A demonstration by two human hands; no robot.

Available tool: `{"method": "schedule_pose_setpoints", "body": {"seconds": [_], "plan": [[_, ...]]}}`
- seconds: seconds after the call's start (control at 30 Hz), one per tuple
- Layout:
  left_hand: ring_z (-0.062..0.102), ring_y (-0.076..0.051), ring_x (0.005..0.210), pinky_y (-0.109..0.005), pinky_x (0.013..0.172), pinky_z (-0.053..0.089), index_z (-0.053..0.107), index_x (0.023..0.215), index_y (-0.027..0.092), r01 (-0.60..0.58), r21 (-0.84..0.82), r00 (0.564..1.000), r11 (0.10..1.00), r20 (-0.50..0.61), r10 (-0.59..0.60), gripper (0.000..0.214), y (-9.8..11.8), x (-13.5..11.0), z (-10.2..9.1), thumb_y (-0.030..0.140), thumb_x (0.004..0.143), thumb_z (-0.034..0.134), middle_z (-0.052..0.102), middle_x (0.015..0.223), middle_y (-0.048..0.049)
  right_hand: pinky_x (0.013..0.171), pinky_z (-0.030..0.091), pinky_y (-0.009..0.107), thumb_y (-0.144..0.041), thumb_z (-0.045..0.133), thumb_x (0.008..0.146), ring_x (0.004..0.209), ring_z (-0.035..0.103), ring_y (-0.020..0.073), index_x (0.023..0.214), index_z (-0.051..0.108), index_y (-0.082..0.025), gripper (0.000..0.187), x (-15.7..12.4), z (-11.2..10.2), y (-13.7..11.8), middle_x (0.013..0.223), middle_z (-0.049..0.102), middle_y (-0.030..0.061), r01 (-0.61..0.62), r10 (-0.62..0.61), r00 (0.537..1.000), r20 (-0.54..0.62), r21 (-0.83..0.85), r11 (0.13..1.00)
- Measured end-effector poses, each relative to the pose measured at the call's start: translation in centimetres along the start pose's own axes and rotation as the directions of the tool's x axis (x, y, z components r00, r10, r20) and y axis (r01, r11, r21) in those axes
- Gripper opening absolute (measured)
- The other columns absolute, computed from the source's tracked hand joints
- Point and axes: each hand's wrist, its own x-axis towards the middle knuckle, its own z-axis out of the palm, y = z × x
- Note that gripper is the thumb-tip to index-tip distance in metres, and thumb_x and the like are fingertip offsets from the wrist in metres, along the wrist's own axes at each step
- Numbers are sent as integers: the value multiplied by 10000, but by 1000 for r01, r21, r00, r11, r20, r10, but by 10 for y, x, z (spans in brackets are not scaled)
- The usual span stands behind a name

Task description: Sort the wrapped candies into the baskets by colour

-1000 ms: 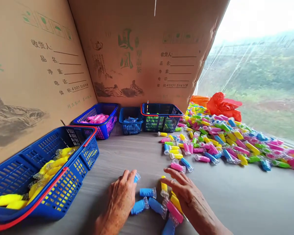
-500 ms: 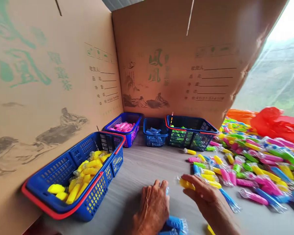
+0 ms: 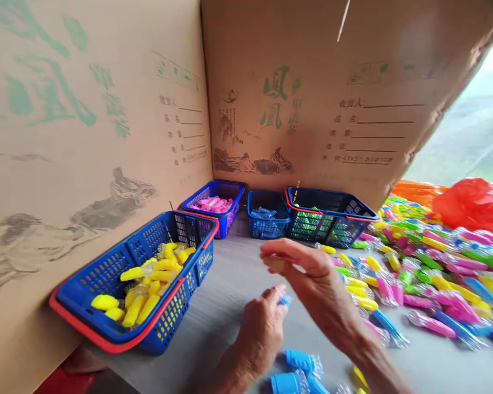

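Big brown cardboard box walls (image 3: 320, 65) stand at the far side and on your left. They have green and gray printing. The big green letters are Chinese and look like 凤凰, but they are a bit blurry. Below them is a gray picture of hills and people. Each side also has a short printed form with blank lines. You can read 收货人 at the top of the form on the far wall. The small numbers at the bottom are too blurry to read.

Your left hand (image 3: 263, 334) is curled, and its fingers pinch a small blue plastic piece (image 3: 285, 299) with a clear end. Your right hand (image 3: 299, 262) is up above the gray table (image 3: 213, 312). It is half open with bent fingers, and you can't see anything in it.

There are four baskets (image 3: 267, 216). All are blue, and two have red rims. The big near one on the left (image 3: 107, 290) holds yellow pieces. The far ones hold pink, blue and green pieces, going left to right.

Near your hands lie three or four blue pieces (image 3: 304, 361). A big heap of mixed pieces (image 3: 435, 279) covers the table on the right, too many to count. Past it are an orange thing (image 3: 414, 191) and a red plastic bag (image 3: 468, 202).
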Motion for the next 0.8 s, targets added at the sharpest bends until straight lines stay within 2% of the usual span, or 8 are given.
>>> {"method": "schedule_pose_setpoints", "body": {"seconds": [0.07,0.13,0.2,0.27,0.4,0.47,0.6,0.8], "plan": [[545,-143,549,-266,501,410,583,1257,171,102,-149,992,984,91,-89,482,4,5,-3,334,815,480,644,839,-63,646,517,277,-382,598,824,696,634,173,901,740,-200,243,-26,-41,26,804,716,33,-177,166,980,-106,-102,979],[503,-116,458,-257,458,413,510,1302,130,216,-331,968,919,197,-156,567,5,9,-6,400,803,507,610,768,-31,605,527,280,-444,593,823,663,639,185,929,739,-192,310,-59,-75,52,783,718,50,-325,298,942,-156,-190,927],[548,-123,487,-265,490,462,465,1318,114,269,-443,952,855,257,-166,645,4,11,-7,443,775,578,620,795,-37,580,535,274,-478,566,841,657,654,194,938,738,-198,342,-96,-99,74,779,724,61,-395,364,918,-157,-282,874],[576,-125,507,-268,511,484,460,1309,119,294,-456,943,840,279,-179,678,2,12,-8,454,748,638,633,832,-49,569,541,259,-492,569,849,648,666,186,956,740,-237,325,-132,-111,89,853,742,59,-397,368,917,-153,-411,821],[564,-108,496,-253,485,486,472,1282,141,315,-413,939,855,268,-216,695,3,13,-6,417,691,714,625,843,-31,551,541,233,-502,569,872,604,671,150,1034,727,-331,283,-178,-114,103,1075,734,38,-358,293,932,-211,-646,674],[557,-104,498,-245,470,480,465,1277,154,315,-403,940,859,259,-223,696,4,13,-5,397,680,726,623,840,-22,579,546,219,-471,510,916,668,699,156,1040,717,-324,282,-186,-111,105,1097,728,40,-326,241,945,-221,-677,660],[546,-100,489,-238,447,461,440,1233,181,323,-384,938,865,254,-238,651,3,14,-5,400,690,726,633,854,-16,639,540,179,-365,418,975,794,716,142,1015,684,-279,282,-183,-102,105,1062,717,48,-253,176,968,-181,-693,676],[556,-104,493,-241,453,458,460,1109,175,349,-364,925,864,283,-254,550,-3,18,-6,422,697,728,656,871,-36,596,550,170,-310,440,951,722,716,121,1048,655,-293,237,-176,-97,112,1057,698,30,-224,152,975,-165,-764,605]]}}
